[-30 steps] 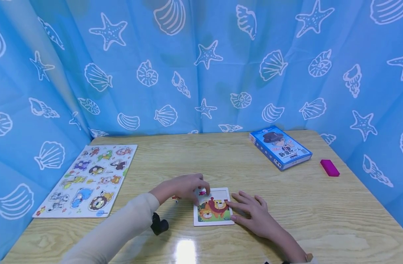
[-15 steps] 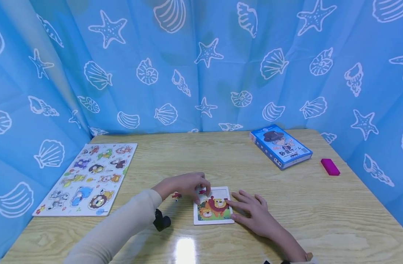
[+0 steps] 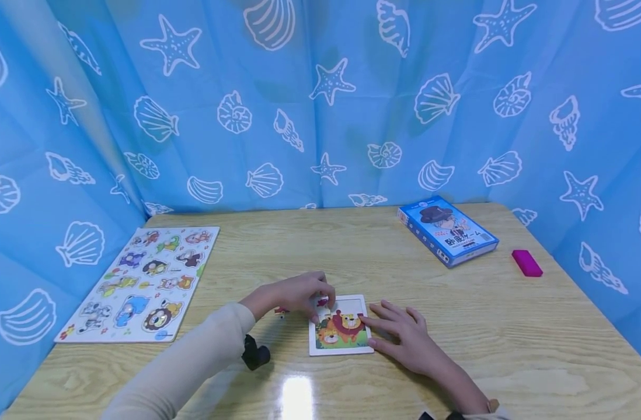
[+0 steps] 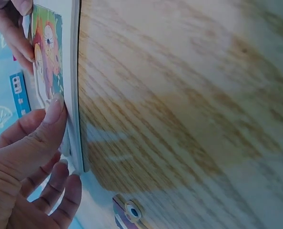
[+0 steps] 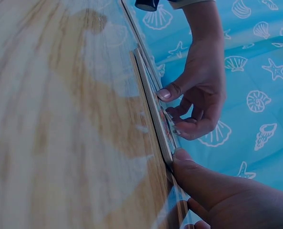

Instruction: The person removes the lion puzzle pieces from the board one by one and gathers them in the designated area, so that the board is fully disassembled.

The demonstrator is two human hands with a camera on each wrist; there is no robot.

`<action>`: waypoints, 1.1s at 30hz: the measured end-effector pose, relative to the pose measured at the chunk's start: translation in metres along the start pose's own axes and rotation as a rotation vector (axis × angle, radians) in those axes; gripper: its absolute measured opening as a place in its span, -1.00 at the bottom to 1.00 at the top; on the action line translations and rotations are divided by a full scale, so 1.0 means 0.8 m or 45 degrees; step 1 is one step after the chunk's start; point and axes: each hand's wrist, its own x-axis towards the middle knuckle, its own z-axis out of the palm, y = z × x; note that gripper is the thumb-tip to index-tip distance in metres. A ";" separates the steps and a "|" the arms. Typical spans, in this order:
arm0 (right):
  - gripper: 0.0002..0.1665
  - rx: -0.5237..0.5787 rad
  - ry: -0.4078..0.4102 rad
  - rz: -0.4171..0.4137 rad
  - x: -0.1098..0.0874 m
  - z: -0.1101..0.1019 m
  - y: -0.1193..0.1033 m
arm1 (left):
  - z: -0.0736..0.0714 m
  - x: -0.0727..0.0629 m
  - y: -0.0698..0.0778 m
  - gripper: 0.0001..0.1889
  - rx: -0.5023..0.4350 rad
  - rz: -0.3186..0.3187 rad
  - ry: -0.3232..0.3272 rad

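Note:
A small jigsaw puzzle in a white square frame (image 3: 341,352) lies on the table, showing two lions on grass with a bare upper part. My left hand (image 3: 302,293) is over the frame's upper left corner and pinches a puzzle piece (image 3: 322,303) with pink on it, partly hidden by the fingers. In the left wrist view the left thumb (image 4: 55,109) lies over the frame's edge. My right hand (image 3: 404,338) rests along the right side of the frame, fingers extended and touching its edge. A loose puzzle piece (image 4: 132,211) lies on the table left of the frame.
A white animal puzzle board (image 3: 181,282) lies at the left. Toward the back right stands a blue game box (image 3: 452,230), with a magenta block (image 3: 527,263) beside it. A black wrist camera (image 3: 255,353) sits under the left forearm. A blue shell-print curtain (image 3: 320,116) closes off the back.
The hands, the pinched piece and the frame stay nearly in place. The left hand shifts only slightly, and the whole head view moves a little.

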 end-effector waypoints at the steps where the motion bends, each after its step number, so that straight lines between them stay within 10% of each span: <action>1: -0.50 -0.001 0.003 -0.002 0.000 -0.001 0.000 | 0.000 0.000 -0.001 -0.73 0.001 0.004 0.005; 33: -0.50 -0.006 0.009 -0.004 0.001 0.003 0.002 | 0.000 -0.006 0.003 -0.82 0.003 0.050 0.060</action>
